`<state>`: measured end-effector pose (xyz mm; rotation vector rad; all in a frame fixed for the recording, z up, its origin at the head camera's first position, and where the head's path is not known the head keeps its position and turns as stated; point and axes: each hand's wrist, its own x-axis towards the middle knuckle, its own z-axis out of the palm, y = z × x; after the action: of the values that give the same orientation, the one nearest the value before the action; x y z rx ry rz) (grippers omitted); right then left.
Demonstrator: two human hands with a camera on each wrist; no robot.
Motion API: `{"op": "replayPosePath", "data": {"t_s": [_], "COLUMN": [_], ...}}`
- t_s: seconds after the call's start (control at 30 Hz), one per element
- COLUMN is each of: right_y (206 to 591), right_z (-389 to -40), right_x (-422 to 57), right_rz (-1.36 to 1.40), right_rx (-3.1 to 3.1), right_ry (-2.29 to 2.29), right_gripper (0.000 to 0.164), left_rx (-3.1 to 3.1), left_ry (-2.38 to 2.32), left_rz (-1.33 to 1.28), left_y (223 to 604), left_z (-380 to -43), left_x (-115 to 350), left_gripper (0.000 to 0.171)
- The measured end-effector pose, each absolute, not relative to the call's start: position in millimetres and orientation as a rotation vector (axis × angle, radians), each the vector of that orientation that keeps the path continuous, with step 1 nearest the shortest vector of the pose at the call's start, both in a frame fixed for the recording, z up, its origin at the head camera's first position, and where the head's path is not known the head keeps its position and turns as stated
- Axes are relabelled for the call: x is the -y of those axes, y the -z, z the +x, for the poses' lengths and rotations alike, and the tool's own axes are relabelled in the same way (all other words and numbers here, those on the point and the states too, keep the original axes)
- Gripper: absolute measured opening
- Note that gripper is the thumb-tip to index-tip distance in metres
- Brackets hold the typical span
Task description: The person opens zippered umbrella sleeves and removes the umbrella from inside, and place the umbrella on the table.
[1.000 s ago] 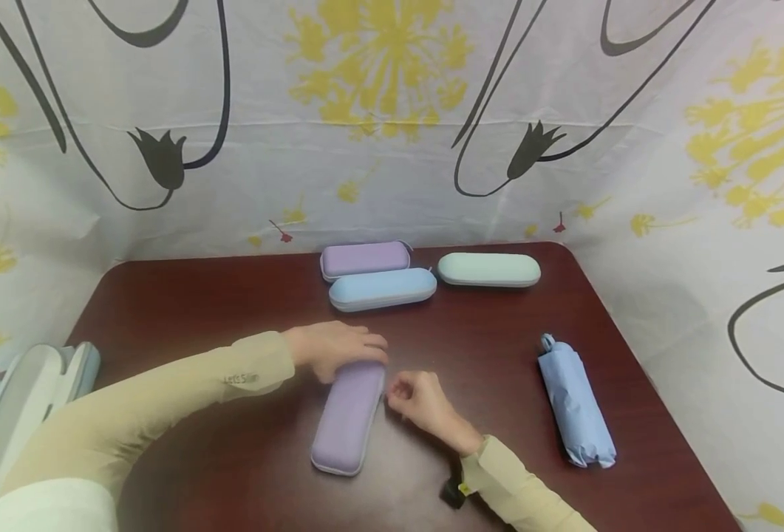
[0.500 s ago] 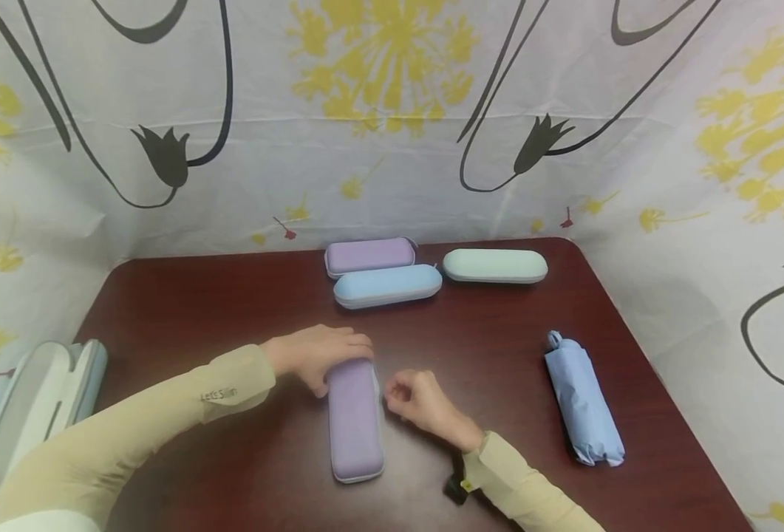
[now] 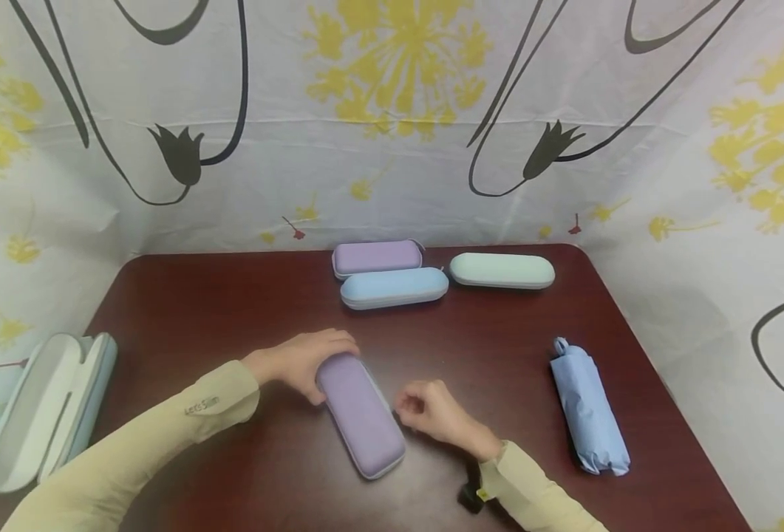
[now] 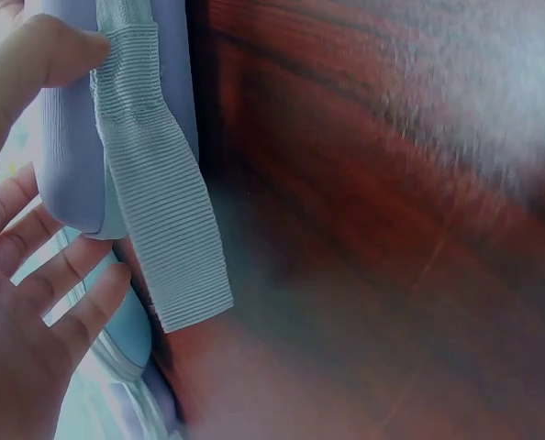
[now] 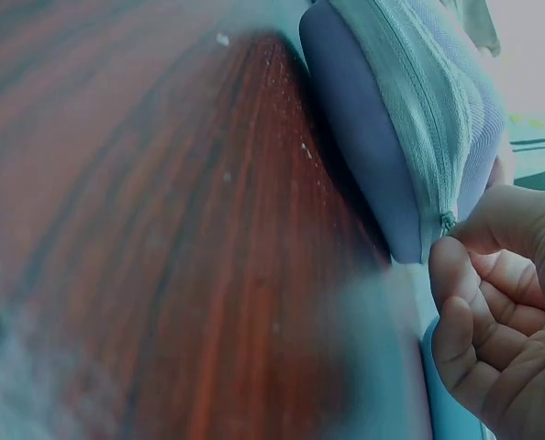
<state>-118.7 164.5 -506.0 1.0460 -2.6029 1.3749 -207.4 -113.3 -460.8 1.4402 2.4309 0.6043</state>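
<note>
While both hands work at it, a long lilac-purple zip-up case with rounded corners and a fabric-covered shell (image 3: 361,414) lies slantwise at the near middle of the dark red-brown wooden tabletop (image 3: 245,314). The left hand (image 3: 304,362) grips its far end, thumb against a pale ribbed woven strap (image 4: 162,174). At the case's right side, the right hand (image 3: 434,410) appears to pinch a small zipper pull (image 5: 448,220) on the pale grey-green zipper band (image 5: 410,92).

The likeliest trouble is a slip: so small a pull could escape the fingers if tugged at an angle. The case could also swivel, since only its far end is held and the tabletop looks smooth. A hard tug might bunch the band and jam the teeth.

The pull's tab is hidden by the right fingertips, the case's contents are out of sight, and whether its underside rests fully flat is hard to tell. Farther out, a light-blue rounded case (image 3: 394,288) partly covers a second purple case (image 3: 378,256), beside a mint-green one (image 3: 502,271). At far left, the near end of an open white-lined case (image 3: 29,421) meets the left sleeve (image 3: 159,436), its edge unclear there. Blur veils parts of both wrist views.
</note>
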Motion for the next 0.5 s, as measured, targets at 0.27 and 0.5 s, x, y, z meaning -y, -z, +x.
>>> {"op": "replayPosePath", "data": {"t_s": [0.27,0.5], "right_y": [510.8,505.5], "right_z": [-117.1,-112.3], "right_x": [-176.5,-182.0], "right_rz": [1.093,1.097], "right_rx": [2.572,2.556], "right_ry": [-1.406,-1.421], "right_gripper": [0.016,0.017], "left_rx": [-2.471,-2.491], "left_ry": [-0.804,-0.900], "left_rz": [1.420,1.385], "left_y": [474.0,479.5], "left_z": [-199.5,-193.3], "left_x": [121.7,125.1], "left_gripper": [0.079,0.076]}}
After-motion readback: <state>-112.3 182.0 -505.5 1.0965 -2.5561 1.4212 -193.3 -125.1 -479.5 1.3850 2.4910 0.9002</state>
